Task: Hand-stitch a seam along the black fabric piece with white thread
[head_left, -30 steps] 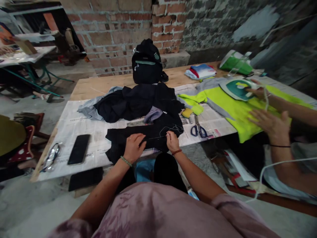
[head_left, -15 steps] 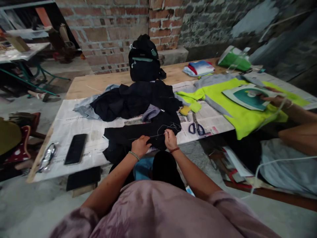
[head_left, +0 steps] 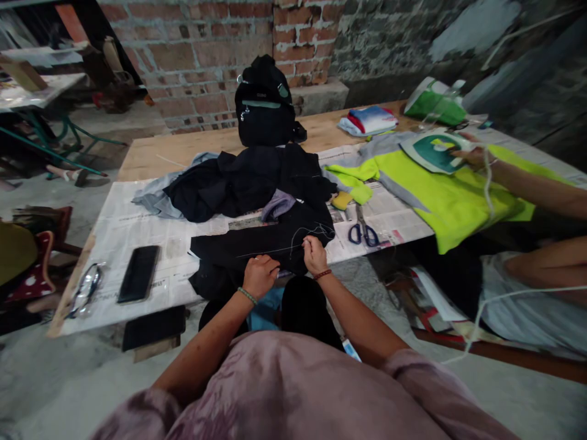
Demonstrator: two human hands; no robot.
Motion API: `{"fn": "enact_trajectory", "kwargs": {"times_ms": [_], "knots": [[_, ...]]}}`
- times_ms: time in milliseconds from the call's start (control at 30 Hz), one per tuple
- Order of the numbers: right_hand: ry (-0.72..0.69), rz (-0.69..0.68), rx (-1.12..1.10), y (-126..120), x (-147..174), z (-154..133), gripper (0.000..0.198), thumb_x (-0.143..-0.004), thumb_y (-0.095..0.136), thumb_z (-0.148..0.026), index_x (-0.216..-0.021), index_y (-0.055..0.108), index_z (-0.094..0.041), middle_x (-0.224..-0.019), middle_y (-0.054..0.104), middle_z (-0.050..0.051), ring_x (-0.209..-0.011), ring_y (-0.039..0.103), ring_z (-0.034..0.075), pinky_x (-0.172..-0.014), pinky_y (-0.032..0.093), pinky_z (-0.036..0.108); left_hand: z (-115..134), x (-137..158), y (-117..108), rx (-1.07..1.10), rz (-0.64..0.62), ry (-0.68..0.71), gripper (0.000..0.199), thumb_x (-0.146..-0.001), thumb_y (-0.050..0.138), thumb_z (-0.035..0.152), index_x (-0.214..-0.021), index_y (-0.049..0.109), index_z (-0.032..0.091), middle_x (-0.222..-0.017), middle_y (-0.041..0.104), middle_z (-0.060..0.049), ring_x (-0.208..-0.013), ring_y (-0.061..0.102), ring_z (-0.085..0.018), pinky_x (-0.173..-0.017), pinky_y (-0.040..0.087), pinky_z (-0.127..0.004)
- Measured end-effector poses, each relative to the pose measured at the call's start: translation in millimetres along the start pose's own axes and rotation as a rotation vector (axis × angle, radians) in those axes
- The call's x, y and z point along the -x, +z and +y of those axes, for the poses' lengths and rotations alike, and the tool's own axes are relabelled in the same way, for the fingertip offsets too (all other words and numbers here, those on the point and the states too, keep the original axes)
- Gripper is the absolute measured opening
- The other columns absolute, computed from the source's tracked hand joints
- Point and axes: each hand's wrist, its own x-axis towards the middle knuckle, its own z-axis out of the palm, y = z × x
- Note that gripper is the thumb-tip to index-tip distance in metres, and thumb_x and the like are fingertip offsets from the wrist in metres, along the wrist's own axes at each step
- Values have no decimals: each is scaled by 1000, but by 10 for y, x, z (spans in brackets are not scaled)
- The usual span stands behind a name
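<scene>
Over the last 1 second the left hand (head_left: pixel 260 278) has slid along the black cloth (head_left: pixel 220 247) toward the right hand (head_left: pixel 315 255). The stretch between the 2 is now shorter, and more of the pale thread (head_left: pixel 263 251) shows to the left of the left hand; the handwork seems to be centred near the cloth's right end. The left hand's fingers are curled down, seemingly gripping the near edge. The right hand is drawn into a pinch on the cloth, just beside the thread's loose loops; whether it also has a needle, I cannot tell. The cloth lies at the near edge of the surface (head_left: pixel 151 153), between the phone (head_left: pixel 138 274) on the left and the scissors (head_left: pixel 363 232) on the right. Farther right, a co-worker's hand (head_left: pixel 474 156) has shifted the iron (head_left: pixel 435 153) to the far side of the yellow garment (head_left: pixel 440 214).
</scene>
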Motion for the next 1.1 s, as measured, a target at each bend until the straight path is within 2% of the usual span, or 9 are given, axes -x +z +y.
{"fn": "enact_trajectory", "kwargs": {"times_ms": [167, 367, 567, 633, 700, 800, 933, 1000, 1100], "knots": [[1, -1, 7, 0, -2, -3, 23, -85, 32, -26, -90, 52, -17, -78, 58, 6, -75, 51, 18, -73, 40, 32, 16, 98, 25, -60, 0, 92, 20, -82, 44, 22, -88, 63, 23, -87, 60, -5, -83, 50, -17, -73, 34, -33], [-7, 5, 20, 7, 1, 5, 22, -85, 33, -26, -91, 52, -17, -79, 59, 6, -76, 52, 18, -73, 41, 32, 27, 176, 63, -129, -28, 109, 21, -83, 40, 21, -88, 61, 21, -98, 58, -7, -85, 50, -18, -74, 34, -34], [-19, 6, 34, 8, 6, 7, 22, -84, 33, -25, -92, 52, -17, -81, 59, 6, -79, 53, 18, -74, 41, 32, 68, 164, 83, -91, -36, -40, 16, -79, 49, 25, -90, 58, 18, -93, 60, -7, -89, 51, -20, -79, 36, -34], [-20, 7, 34, 6, 8, 4, 21, -84, 33, -24, -92, 52, -17, -82, 59, 7, -79, 53, 18, -75, 41, 33, 82, 150, 58, -48, -34, -123, 26, -75, 54, 28, -100, 55, 18, -91, 61, -7, -89, 53, -20, -79, 37, -34], [-21, 2, 30, 3, 8, 0, 21, -84, 33, -24, -92, 51, -17, -82, 59, 7, -79, 53, 18, -75, 40, 33, 82, 116, 23, 42, -43, -209, 45, -71, 59, 31, -113, 46, 20, -91, 61, -4, -87, 54, -19, -78, 38, -31], [-21, -5, 21, -2, 7, -7, 21, -85, 32, -24, -92, 51, -17, -82, 60, 7, -80, 53, 18, -75, 40, 33, 55, 8, -33, 245, -128, -332, 60, -70, 59, 36, -123, 36, 23, -92, 61, -1, -78, 57, -15, -71, 42, -26], [-16, 0, 14, -6, 2, -13, 21, -85, 32, -24, -92, 51, -17, -83, 59, 7, -81, 53, 18, -76, 40, 33, 15, -200, -88, 451, -261, -469, 36, -77, 48, 29, -112, 47, 21, -79, 62, 1, -63, 56, -10, -60, 42, -21], [-14, -4, 19, -6, -1, -14, 22, -85, 32, -25, -92, 51, -18, -83, 59, 7, -81, 53, 18, -76, 40, 33, 5, -283, -98, 492, -276, -487, 28, -74, 51, 23, -102, 52, 18, -73, 61, 1, -61, 55, -9, -59, 42, -20], [-7, -12, 29, -5, -6, -10, 22, -85, 32, -25, -90, 52, -18, -81, 59, 6, -79, 52, 18, -75, 40, 33, -10, -347, -90, 521, -293, -466, 30, -66, 58, 17, -95, 54, 17, -66, 58, 4, -59, 53, -9, -57, 42, -19]]}}
